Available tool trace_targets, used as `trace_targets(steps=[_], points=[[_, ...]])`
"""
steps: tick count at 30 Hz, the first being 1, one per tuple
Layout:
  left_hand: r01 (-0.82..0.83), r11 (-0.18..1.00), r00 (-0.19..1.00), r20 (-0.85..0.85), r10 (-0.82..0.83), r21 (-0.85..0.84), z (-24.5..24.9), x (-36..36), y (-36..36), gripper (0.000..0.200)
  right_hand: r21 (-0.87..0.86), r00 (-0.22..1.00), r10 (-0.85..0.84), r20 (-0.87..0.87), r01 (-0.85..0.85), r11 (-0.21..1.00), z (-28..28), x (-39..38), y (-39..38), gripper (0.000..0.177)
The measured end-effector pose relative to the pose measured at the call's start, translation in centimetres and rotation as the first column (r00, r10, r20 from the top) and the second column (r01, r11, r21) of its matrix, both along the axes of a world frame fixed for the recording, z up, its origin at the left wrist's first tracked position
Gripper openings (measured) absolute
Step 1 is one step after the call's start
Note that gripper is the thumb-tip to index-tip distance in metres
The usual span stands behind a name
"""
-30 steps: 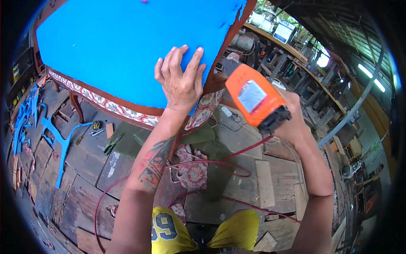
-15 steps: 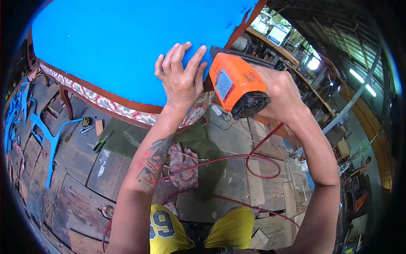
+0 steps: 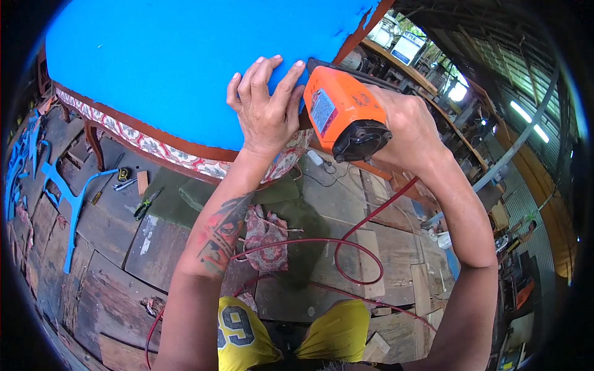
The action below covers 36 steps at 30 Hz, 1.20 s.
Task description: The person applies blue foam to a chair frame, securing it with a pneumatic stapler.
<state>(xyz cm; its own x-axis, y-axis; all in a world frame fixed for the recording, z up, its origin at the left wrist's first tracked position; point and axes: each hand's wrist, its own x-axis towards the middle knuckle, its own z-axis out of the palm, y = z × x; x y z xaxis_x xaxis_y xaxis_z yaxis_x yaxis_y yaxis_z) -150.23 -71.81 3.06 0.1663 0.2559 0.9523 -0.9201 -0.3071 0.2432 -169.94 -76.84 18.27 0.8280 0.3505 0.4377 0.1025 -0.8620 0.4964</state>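
Workshop floor of rough wooden planks [image 3: 124, 260], open shed structure behind. Left hand [image 3: 266, 114] lies spread and flat, palm down, clutching nothing, pressing on the blue foam sheet [image 3: 167, 62] close to its near right corner. That foam covers the top of a seat frame; the brown wooden rail [image 3: 185, 147] and a strip of patterned fabric [image 3: 133, 135] run along the edge just below the left wrist. Right hand [image 3: 405, 127] is clenched around the orange staple gun [image 3: 343, 114], fingers wrapped over the body. Gun sits just right of the left hand, nearly touching its fingers, nose end pointed into the frame corner; cannot tell whether the nose touches wood. Red air hose [image 3: 362, 244] drops from the gun's rear, loops on the floor under the right forearm and runs back past the yellow shorts [image 3: 247, 337]. Under the left forearm: a patterned fabric scrap [image 3: 266, 232] on a dark green cloth [image 3: 303, 216]. Well left of the grip, on the planks: pliers [image 3: 145, 205], a tape measure [image 3: 124, 175], a small wood block [image 3: 143, 182], and blue foam offcuts [image 3: 68, 204]. Containers: white ones [image 3: 385, 26] on a bench far beyond the gun, contents not readable at this size.
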Motion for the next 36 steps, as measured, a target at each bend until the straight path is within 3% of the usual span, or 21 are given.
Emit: trace_targets(steps=[18, 24, 28, 36], points=[[0.005, 0.999, 1.0, 0.016, -0.004, -0.039, 0.0, 0.1, -0.4, 0.043, -0.034, 0.995, -0.099, 0.016, 0.099, 0.994, -0.4, 0.0, -0.4, 0.038], [-0.009, 0.995, 0.999, 0.036, 0.013, -0.1, -1.4, -0.1, -0.1, 0.041, -0.004, 0.995, 0.038, 0.097, -0.038, 0.999, -1.6, -1.0, -0.2, 0.057], [-0.067, 0.992, 0.998, -0.018, 0.065, -0.106, -3.2, -0.7, -0.2, 0.04, 0.015, 0.987, 0.1, 0.125, -0.102, 0.995, -3.1, -2.5, -0.8, 0.062], [-0.053, 0.996, 0.991, -0.123, 0.045, -0.066, -3.1, -1.2, -0.4, 0.04, 0.046, 0.995, 0.071, 0.075, -0.075, 0.996, -4.7, -2.5, -0.4, 0.06]])
